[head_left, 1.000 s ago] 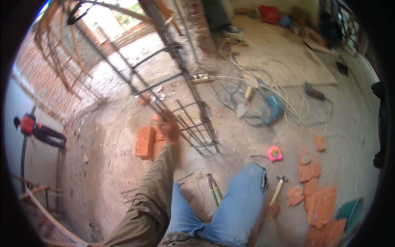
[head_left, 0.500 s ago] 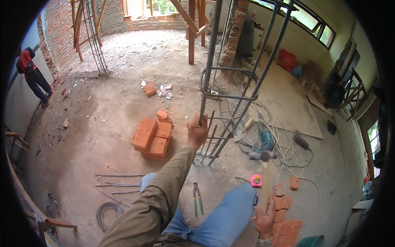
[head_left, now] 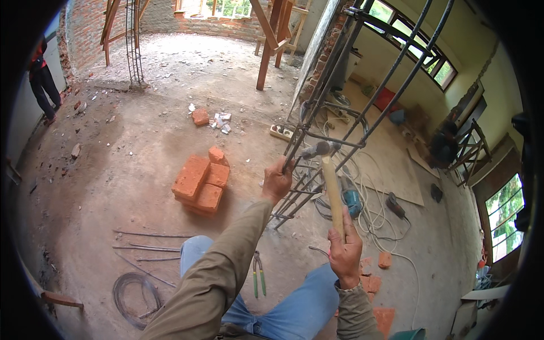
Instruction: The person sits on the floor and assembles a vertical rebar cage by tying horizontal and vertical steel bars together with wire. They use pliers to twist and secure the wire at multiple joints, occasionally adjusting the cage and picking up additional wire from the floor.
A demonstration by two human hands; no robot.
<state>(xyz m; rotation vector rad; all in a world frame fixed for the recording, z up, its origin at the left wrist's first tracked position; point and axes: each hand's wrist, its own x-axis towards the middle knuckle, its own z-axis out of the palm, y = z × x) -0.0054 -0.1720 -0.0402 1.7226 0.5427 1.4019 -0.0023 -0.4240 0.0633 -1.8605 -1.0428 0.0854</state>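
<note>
My left hand [head_left: 277, 180] is wrapped round an upright bar of a tall steel rebar cage [head_left: 361, 145], low on its near side. The cage leans to the right and has square stirrups around its long bars. In my right hand [head_left: 345, 252] is a hammer [head_left: 333, 192], gripped near the lower end of its wooden handle. Its dark metal head overlaps the cage bars just right of my left hand; whether it touches them I cannot tell. Green-handled pincers [head_left: 259, 277] lie on the floor between my knees.
Red bricks [head_left: 191, 177] are stacked left of the cage. Steel rods [head_left: 153, 247] and a wire coil [head_left: 136, 300] lie near my left knee. A teal power tool [head_left: 352, 203] and tangled cables are beyond my right hand. A person [head_left: 44, 88] stands far left.
My right hand has lifted the hammer up and leftward to the cage. The cage tilts further right, with my left hand still on it. The pink tape measure is now mostly hidden.
</note>
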